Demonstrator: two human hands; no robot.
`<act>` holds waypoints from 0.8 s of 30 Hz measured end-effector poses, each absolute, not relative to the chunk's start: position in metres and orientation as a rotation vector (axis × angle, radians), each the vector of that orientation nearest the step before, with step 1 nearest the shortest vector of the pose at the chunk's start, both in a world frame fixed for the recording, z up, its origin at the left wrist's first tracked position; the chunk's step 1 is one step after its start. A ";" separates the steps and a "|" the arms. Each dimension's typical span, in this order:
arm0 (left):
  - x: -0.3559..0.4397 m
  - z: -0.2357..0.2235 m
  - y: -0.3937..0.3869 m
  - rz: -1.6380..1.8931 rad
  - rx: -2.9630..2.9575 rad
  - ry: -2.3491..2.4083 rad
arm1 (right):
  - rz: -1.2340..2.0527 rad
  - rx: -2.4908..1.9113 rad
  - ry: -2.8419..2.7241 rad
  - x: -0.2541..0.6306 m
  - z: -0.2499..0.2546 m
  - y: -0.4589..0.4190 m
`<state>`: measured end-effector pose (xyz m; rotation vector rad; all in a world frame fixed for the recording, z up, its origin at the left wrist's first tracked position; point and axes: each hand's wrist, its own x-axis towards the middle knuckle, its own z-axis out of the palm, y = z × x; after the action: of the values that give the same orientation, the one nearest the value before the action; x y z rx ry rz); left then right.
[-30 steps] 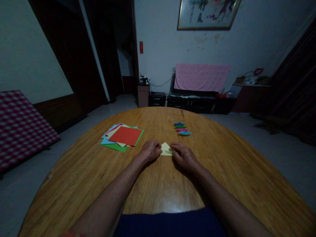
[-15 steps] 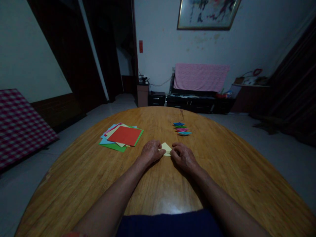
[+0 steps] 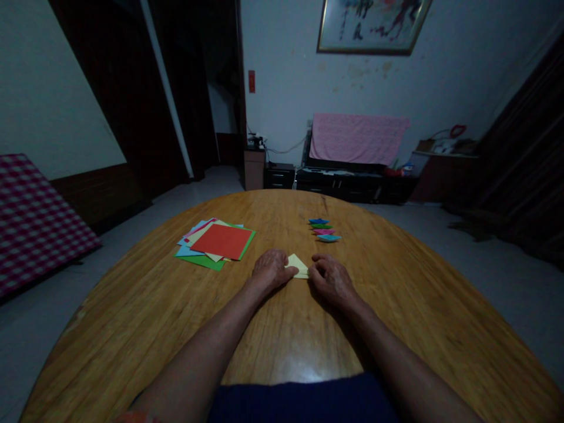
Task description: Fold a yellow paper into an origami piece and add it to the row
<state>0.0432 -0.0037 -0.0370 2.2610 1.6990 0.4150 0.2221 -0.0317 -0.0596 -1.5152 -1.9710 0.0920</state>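
Left hand (image 3: 272,269): I pinch folded yellow paper (image 3: 299,268)
Right hand (image 3: 331,277): curled beside it, hold unclear
Paper boats (image 3: 324,232): toward table's far edge (image 3: 282,192)

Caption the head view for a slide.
Left hand and right hand at folded yellow paper, four paper boats beyond.

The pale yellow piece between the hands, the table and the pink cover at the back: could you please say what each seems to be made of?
The pale yellow piece: apparently matte paper, thin with straight, folded-looking edges.
The table: wood or wood veneer, by its streaky grain, with a glossy finish reflecting light.
The pink cover: probably dull fabric, since it drapes.
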 end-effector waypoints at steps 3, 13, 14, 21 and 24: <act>0.045 -0.037 -0.003 0.405 2.240 1.713 | 0.066 -1.537 -1.955 0.223 -0.061 -0.030; 0.051 -0.035 -0.006 0.361 2.263 1.765 | 0.074 -1.572 -1.995 0.226 -0.062 -0.028; 0.052 -0.034 -0.007 0.344 2.255 1.778 | 0.077 -1.577 -1.995 0.226 -0.062 -0.028; 0.057 -0.030 -0.007 0.283 2.230 1.815 | 0.096 -1.552 -1.984 0.227 -0.062 -0.028; 0.060 -0.029 -0.007 0.262 2.226 1.831 | 0.098 -1.555 -1.977 0.228 -0.061 -0.028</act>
<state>0.0598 -0.0068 -0.0286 2.2264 1.8314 0.2624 0.2282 -0.0279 -0.0614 -1.5545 -1.9768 0.0979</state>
